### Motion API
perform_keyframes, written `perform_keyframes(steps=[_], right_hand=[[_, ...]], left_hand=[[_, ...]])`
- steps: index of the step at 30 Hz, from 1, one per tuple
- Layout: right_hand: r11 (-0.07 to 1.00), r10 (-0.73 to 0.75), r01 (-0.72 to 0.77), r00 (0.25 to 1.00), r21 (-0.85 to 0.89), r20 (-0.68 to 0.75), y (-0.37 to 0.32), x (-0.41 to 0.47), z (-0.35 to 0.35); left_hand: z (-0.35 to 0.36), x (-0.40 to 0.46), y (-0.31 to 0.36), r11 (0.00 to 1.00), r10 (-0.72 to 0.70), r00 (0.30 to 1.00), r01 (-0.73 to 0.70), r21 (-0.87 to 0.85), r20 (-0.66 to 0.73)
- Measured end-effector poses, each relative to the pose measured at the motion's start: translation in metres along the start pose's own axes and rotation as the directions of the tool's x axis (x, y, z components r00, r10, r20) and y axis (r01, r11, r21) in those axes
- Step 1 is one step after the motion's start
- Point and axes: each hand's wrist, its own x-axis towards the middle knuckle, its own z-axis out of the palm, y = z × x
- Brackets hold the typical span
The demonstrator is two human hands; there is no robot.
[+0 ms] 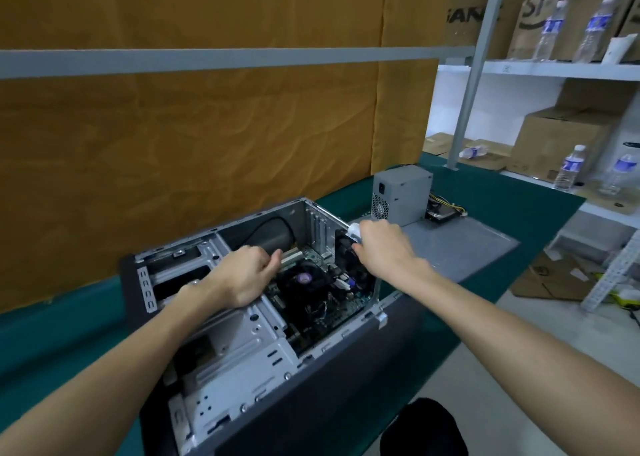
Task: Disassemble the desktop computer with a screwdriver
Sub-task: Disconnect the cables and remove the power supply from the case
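Head view: we read no clear writing; carton lettering on shelf (pixel 561 69) blurred. Open grey sheet-metal desktop computer case (pixel 242 324) lies on side on green tabletop (pixel 485 220), black round cooler fan (pixel 304 282) inside. Our left hand (pixel 242 275) rests on drive cage, fingers curled together. Our right hand (pixel 377 247) at rear black fan (pixel 346 251), fingers clamped on white-handled screwdriver (pixel 355 229).

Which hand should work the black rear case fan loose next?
Right. The right hand is already at the black rear case fan, gripping a white-handled tool. The left hand rests on the silver drive cage, farther away.
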Motion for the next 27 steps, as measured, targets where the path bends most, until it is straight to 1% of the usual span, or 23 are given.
perform_keyframes(steps=[2, 3, 5, 6, 7, 8, 9, 11, 12, 14, 15, 16, 18, 19, 20, 22, 24, 25, 27], right_hand=[[0.999, 0.038, -0.037, 0.999, 0.016, -0.016, -0.002, -0.001, -0.002], [0.998, 0.056, -0.057, 0.998, -0.012, -0.036, -0.003, -0.003, -0.001], [0.991, 0.039, -0.054, 0.991, -0.120, -0.125, -0.002, -0.009, -0.003], [0.990, 0.012, -0.034, 0.987, -0.134, -0.161, -0.001, -0.013, -0.005], [0.994, -0.007, -0.009, 0.989, -0.107, -0.150, 0.001, -0.017, -0.009], [0.999, -0.013, 0.009, 0.996, -0.040, -0.084, 0.005, -0.019, -0.015], [0.999, 0.000, -0.001, 0.999, 0.051, 0.033, 0.010, -0.018, -0.023], [0.964, 0.016, -0.089, 0.960, 0.249, 0.281, 0.017, -0.016, -0.037], [0.944, 0.002, -0.118, 0.935, 0.308, 0.354, 0.020, -0.015, -0.043], [0.905, -0.037, -0.147, 0.907, 0.398, 0.419, 0.026, -0.013, -0.049], [0.872, -0.054, -0.167, 0.902, 0.460, 0.429, 0.029, -0.013, -0.052], [0.824, -0.067, -0.192, 0.901, 0.533, 0.429, 0.031, -0.014, -0.055], [0.705, -0.081, -0.230, 0.914, 0.671, 0.398, 0.036, -0.014, -0.059], [0.655, -0.076, -0.220, 0.932, 0.723, 0.353, 0.037, -0.014, -0.060], [0.627, -0.059, -0.191, 0.955, 0.755, 0.290, 0.037, -0.014, -0.060], [0.636, -0.003, -0.090, 0.993, 0.766, 0.120, 0.035, -0.014, -0.058], [0.692, 0.032, 0.019, 0.998, 0.721, -0.057, 0.032, -0.014, -0.055], [0.720, 0.029, 0.059, 0.993, 0.691, -0.116, 0.031, -0.013, -0.053], [0.761, -0.007, 0.123, 0.983, 0.637, -0.182, 0.031, -0.012, -0.049]], left_hand=[[-0.003, 0.005, 0.002, 1.000, 0.016, 1.000, -0.016, -0.014, -0.015], [-0.002, 0.004, 0.003, 0.999, 0.031, 0.999, -0.032, -0.014, -0.034], [0.002, 0.003, 0.008, 0.997, 0.074, 0.989, -0.074, 0.005, -0.127], [0.004, 0.005, 0.014, 0.994, 0.104, 0.974, -0.105, 0.006, -0.199], [0.006, 0.009, 0.022, 0.990, 0.131, 0.955, -0.138, -0.009, -0.266], [0.006, 0.014, 0.032, 0.984, 0.165, 0.935, -0.179, -0.017, -0.314], [0.006, 0.023, 0.041, 0.974, 0.216, 0.913, -0.228, 0.007, -0.345], [0.007, 0.042, 0.053, 0.935, 0.355, 0.876, -0.336, 0.114, -0.326], [0.006, 0.050, 0.056, 0.905, 0.426, 0.853, -0.398, 0.150, -0.303], [0.007, 0.064, 0.054, 0.853, 0.522, 0.813, -0.492, 0.174, -0.260], [0.008, 0.068, 0.050, 0.845, 0.534, 0.809, -0.509, 0.160, -0.246], [0.011, 0.071, 0.047, 0.850, 0.526, 0.819, -0.510, 0.131, -0.227], [0.017, 0.071, 0.044, 0.874, 0.484, 0.862, -0.484, 0.039, -0.151], [0.021, 0.070, 0.043, 0.887, 0.457, 0.883, -0.461, -0.016, -0.107], [0.025, 0.069, 0.043, 0.896, 0.432, 0.899, -0.437, -0.075, -0.073], [0.031, 0.067, 0.048, 0.908, 0.398, 0.917, -0.396, -0.139, -0.017], [0.032, 0.067, 0.058, 0.922, 0.361, 0.932, -0.351, -0.164, 0.039], [0.033, 0.067, 0.063, 0.928, 0.339, 0.938, -0.320, -0.188, 0.073], [0.036, 0.069, 0.072, 0.932, 0.303, 0.944, -0.265, -0.246, 0.130]])
